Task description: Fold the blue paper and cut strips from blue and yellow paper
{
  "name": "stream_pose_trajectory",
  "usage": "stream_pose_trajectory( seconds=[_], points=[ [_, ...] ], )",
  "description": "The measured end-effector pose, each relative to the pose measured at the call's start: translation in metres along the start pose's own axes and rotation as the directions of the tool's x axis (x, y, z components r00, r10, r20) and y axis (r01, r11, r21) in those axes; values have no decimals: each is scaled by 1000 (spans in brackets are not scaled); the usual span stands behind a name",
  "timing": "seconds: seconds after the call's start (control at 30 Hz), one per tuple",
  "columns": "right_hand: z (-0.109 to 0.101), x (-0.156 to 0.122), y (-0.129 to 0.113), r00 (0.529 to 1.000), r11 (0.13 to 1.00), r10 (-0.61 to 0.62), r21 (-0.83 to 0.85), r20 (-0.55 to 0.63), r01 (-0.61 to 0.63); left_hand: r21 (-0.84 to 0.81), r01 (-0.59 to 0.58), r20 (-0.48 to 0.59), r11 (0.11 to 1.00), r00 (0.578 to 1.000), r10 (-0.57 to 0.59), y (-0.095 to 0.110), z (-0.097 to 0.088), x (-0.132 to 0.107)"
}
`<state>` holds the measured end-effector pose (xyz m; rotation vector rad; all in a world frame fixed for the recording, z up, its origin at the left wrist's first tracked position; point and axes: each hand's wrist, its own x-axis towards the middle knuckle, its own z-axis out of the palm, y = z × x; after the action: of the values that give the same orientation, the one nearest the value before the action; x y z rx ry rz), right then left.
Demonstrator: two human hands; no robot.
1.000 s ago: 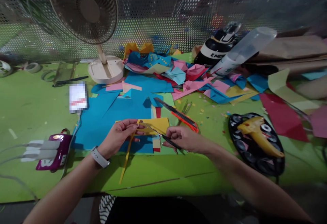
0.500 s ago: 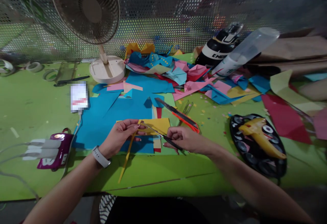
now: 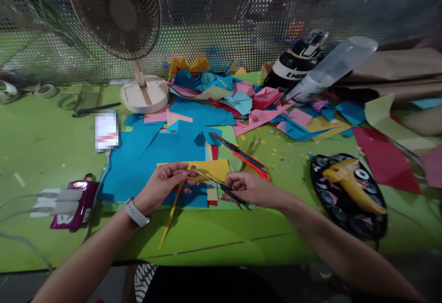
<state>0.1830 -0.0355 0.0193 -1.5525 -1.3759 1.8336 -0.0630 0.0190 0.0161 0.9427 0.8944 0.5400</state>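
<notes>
My left hand (image 3: 162, 184), with a white watch on the wrist, pinches the top end of a narrow yellow paper strip (image 3: 170, 218) that hangs down toward the table's front edge. My right hand (image 3: 249, 188) is closed round the dark handle of a thin metal tool (image 3: 216, 183), whose tip meets the strip at my left fingertips. Both hands hover over a yellow sheet (image 3: 211, 168) lying on large blue paper (image 3: 152, 155).
An orange-and-black utility knife (image 3: 243, 155) lies just behind my right hand. A desk fan (image 3: 138, 40) stands at the back left. A heap of coloured paper scraps (image 3: 248, 102), a round black tray with a yellow glue gun (image 3: 350, 181), a phone (image 3: 106, 131) and a purple charger (image 3: 74, 204) lie around.
</notes>
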Motion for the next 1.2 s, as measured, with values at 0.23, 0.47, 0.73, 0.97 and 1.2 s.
stream_pose_trajectory(
  seconds=[0.23,0.47,0.73,0.97,1.2],
  points=[
    [-1,0,4,1000,1000,-1,-17,14,2,6,4,-6,1000,1000,-4,-1,0,1],
    [-1,0,1,1000,1000,-4,-27,7,5,21,5,-11,1000,1000,-5,1,2,0],
    [-2,1,5,1000,1000,-2,-30,12,2,28,7,-19,1000,1000,-6,0,1,-1],
    [-3,2,8,1000,999,-13,-45,23,14,21,6,-34,1000,999,-5,0,2,0],
    [-2,2,7,999,999,29,-36,20,-29,12,38,-41,999,998,-38,-2,3,1]
  ],
)
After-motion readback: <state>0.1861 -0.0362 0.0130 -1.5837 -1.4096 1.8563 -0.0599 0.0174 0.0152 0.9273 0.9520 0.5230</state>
